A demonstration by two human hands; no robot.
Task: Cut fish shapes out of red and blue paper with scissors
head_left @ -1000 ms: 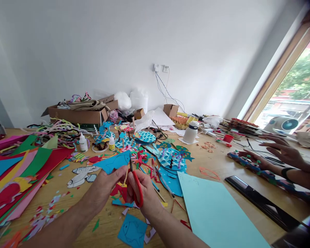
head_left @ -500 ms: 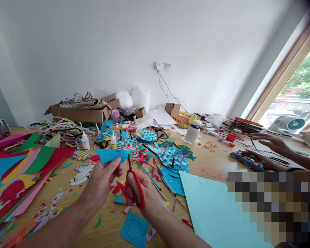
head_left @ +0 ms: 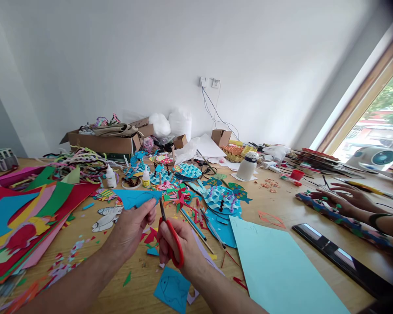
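My left hand (head_left: pixel 131 229) pinches a blue paper cutout (head_left: pixel 136 197) shaped like a fish and holds it up over the wooden table (head_left: pixel 275 209). My right hand (head_left: pixel 180 246) grips red-handled scissors (head_left: pixel 172 235), fingers through the loops. The blades point up at the right end of the blue cutout. Below my hands lies a blue paper square (head_left: pixel 173 288) with a fish outline drawn on it, among small paper scraps.
A large light-blue sheet (head_left: pixel 278 266) lies to the right, a stack of coloured paper (head_left: pixel 22 218) to the left. Blue paper crafts (head_left: pixel 221 200), glue bottles (head_left: pixel 110 176), cardboard boxes (head_left: pixel 101 141) and a black ruler (head_left: pixel 340 257) crowd the table. Another person's hands (head_left: pixel 350 200) work at the right.
My left hand has turned the blue cutout and shifted it slightly left and down. The scissors stay at its edge. The other person's hands have drawn closer together over their work.
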